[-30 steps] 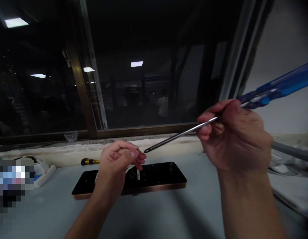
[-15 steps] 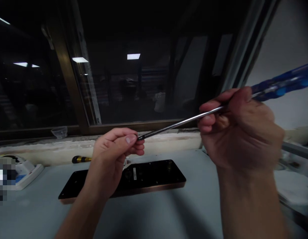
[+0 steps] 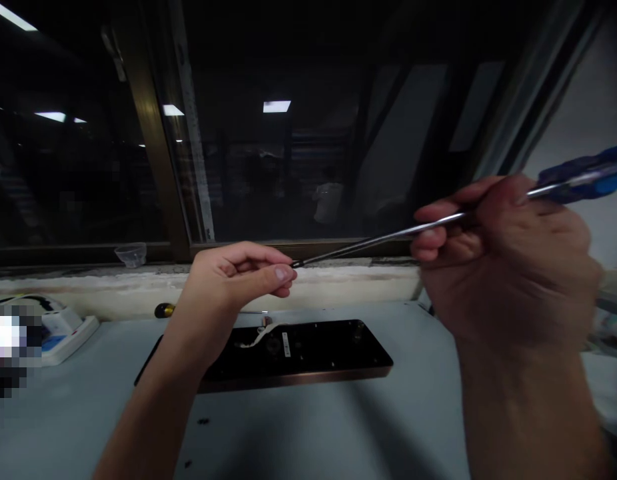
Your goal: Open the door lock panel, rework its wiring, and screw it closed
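Note:
A long screwdriver with a clear blue handle point(image 3: 583, 177) and a thin metal shaft point(image 3: 383, 238) slants across the view, above the table. Its shaft lies between the fingers of my right hand point(image 3: 513, 260), near the handle. My left hand point(image 3: 233, 287) is pinched at the dark tip; what sits between thumb and forefinger is too small and hidden to name. Below and behind my left wrist lies a long black panel point(image 3: 313, 360) with a copper-coloured edge, a white label and a pale ribbon cable point(image 3: 261, 339). My left forearm covers part of its left side.
A second screwdriver, yellow and black point(image 3: 164, 311), lies behind the panel. Small dark pieces, probably screws point(image 3: 203, 421), rest on the pale blue table point(image 3: 288, 440). A white power strip point(image 3: 71, 340) stands at left, a clear cup point(image 3: 131, 254) on the sill. A dark window rises behind.
The view has shifted, so the panel and both hands sit further right in the picture. My hands keep their hold on the screwdriver. Small dark pieces on the table now show beside my left forearm.

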Motion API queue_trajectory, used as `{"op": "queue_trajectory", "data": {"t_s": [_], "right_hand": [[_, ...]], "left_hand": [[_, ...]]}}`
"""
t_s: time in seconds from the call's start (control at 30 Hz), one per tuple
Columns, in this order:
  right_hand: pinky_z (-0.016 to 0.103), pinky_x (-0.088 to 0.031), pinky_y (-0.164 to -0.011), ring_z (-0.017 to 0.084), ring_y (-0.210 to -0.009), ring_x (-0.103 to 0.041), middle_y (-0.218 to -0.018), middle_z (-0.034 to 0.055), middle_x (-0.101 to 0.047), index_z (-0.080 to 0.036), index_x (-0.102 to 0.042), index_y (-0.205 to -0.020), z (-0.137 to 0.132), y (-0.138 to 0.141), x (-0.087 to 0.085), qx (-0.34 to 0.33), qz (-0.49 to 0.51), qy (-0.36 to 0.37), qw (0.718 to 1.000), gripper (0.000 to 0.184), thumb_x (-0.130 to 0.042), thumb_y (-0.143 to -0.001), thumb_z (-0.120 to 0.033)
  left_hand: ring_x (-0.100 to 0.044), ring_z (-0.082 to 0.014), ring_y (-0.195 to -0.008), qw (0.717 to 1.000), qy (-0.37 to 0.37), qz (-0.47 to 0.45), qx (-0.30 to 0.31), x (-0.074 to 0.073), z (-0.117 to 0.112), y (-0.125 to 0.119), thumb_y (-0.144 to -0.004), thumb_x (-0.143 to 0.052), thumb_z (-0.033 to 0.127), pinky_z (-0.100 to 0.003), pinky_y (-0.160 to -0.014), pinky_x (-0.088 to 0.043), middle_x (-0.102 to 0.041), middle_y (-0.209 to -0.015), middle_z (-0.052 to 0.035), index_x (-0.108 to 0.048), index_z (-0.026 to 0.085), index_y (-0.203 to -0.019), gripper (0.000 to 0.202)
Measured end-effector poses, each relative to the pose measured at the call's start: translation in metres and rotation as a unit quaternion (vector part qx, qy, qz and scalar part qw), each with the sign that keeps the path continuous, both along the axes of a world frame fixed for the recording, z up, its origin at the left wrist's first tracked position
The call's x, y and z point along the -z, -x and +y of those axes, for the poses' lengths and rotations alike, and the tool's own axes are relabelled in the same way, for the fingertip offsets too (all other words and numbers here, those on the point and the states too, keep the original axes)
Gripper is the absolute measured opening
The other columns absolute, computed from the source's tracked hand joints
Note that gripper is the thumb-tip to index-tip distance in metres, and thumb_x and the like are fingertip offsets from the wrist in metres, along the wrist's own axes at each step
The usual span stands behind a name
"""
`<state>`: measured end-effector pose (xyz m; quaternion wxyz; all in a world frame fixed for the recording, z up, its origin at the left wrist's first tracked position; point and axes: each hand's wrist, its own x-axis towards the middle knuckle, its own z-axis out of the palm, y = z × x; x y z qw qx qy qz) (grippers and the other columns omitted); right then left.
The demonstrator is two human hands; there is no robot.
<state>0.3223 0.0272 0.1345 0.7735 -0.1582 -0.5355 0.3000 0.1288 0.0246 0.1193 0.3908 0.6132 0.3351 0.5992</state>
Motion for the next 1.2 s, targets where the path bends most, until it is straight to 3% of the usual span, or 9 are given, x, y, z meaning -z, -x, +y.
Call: {"op": "queue_trajectory", "data": {"t_s": [0.23,0.43,0.57,0.67,0.8,0.93,1.07,1.2], "right_hand": [[0.023,-0.046,-0.045,0.008,-0.048,-0.056,-0.063,-0.0031,-0.064,-0.022,-0.063,-0.064,-0.005,0.011,0.0,-0.011,-0.009,-0.002,1.0,0.014,-0.071,-0.065,-0.033],[0.022,-0.045,-0.045,0.008,-0.047,-0.055,-0.063,-0.0032,-0.064,-0.024,-0.064,-0.065,-0.007,0.01,0.002,0.001,-0.041,-0.017,0.999,0.016,-0.075,-0.059,-0.034],[0.023,-0.046,-0.048,0.009,-0.051,-0.057,-0.067,-0.0018,-0.066,-0.026,-0.066,-0.069,-0.007,0.008,0.006,-0.006,-0.073,-0.048,0.996,0.012,-0.072,-0.064,-0.035],[0.026,-0.048,-0.054,0.011,-0.055,-0.058,-0.072,0.0014,-0.067,-0.024,-0.067,-0.075,-0.005,0.008,0.007,-0.024,-0.111,-0.044,0.993,0.009,-0.067,-0.07,-0.032],[0.026,-0.047,-0.052,0.011,-0.053,-0.058,-0.07,0.0039,-0.067,-0.019,-0.066,-0.075,-0.001,0.007,0.006,0.002,-0.123,-0.012,0.992,0.008,-0.062,-0.075,-0.027],[0.022,-0.042,-0.039,0.01,-0.043,-0.055,-0.061,0.0029,-0.063,-0.016,-0.064,-0.063,0.007,0.0,0.007,0.054,-0.083,0.057,0.993,0.01,-0.065,-0.071,-0.022],[0.021,-0.044,-0.036,0.01,-0.039,-0.054,-0.058,0.0037,-0.063,-0.015,-0.063,-0.063,0.013,-0.011,0.012,0.03,-0.181,0.144,0.972,0.016,-0.071,-0.063,-0.028],[0.019,-0.047,-0.041,0.01,-0.044,-0.056,-0.058,0.0035,-0.062,-0.014,-0.061,-0.066,0.016,-0.012,0.018,-0.046,-0.322,0.205,0.923,0.022,-0.067,-0.067,-0.035]], "left_hand": [[-0.062,-0.0104,-0.055,0.999,0.001,-0.039,0.031,-0.005,-0.002,0.01,-0.064,-0.069,0.017,-0.021,-0.059,-0.052,-0.064,-0.056,0.0015,-0.067,0.015,-0.069,0.006],[-0.062,-0.011,-0.053,0.991,0.068,-0.067,0.09,-0.002,0.002,0.013,-0.064,-0.069,0.015,-0.024,-0.061,-0.054,-0.065,-0.059,0.0,-0.066,0.013,-0.067,0.005],[-0.062,-0.0103,-0.057,0.979,0.111,-0.107,0.132,0.004,0.009,0.012,-0.068,-0.065,0.013,-0.023,-0.063,-0.054,-0.064,-0.059,0.0008,-0.065,0.014,-0.067,0.001],[-0.061,-0.0078,-0.055,0.979,0.124,-0.114,0.116,0.006,0.012,0.008,-0.069,-0.061,0.01,-0.02,-0.061,-0.052,-0.065,-0.061,-0.0001,-0.064,0.012,-0.068,0.004],[-0.059,-0.0077,-0.053,0.991,0.11,-0.032,0.07,0.01,0.014,-0.004,-0.069,-0.06,0.01,-0.02,-0.057,-0.05,-0.065,-0.062,-0.001,-0.063,0.01,-0.07,0.003],[-0.058,-0.0085,-0.055,0.984,0.107,0.09,0.107,0.023,0.016,-0.017,-0.072,-0.052,0.01,-0.02,-0.056,-0.049,-0.063,-0.061,-0.0007,-0.061,0.011,-0.074,0.009],[-0.059,-0.0107,-0.065,0.945,0.035,0.275,0.175,0.045,0.021,-0.028,-0.074,-0.05,0.014,-0.021,-0.061,-0.046,-0.065,-0.071,-0.0017,-0.063,0.014,-0.086,0.017],[-0.057,-0.0108,-0.064,0.9,-0.034,0.395,0.179,0.062,0.027,-0.036,-0.074,-0.052,0.016,-0.019,-0.058,-0.04,-0.063,-0.065,0.0007,-0.064,0.015,-0.078,0.013]]}}
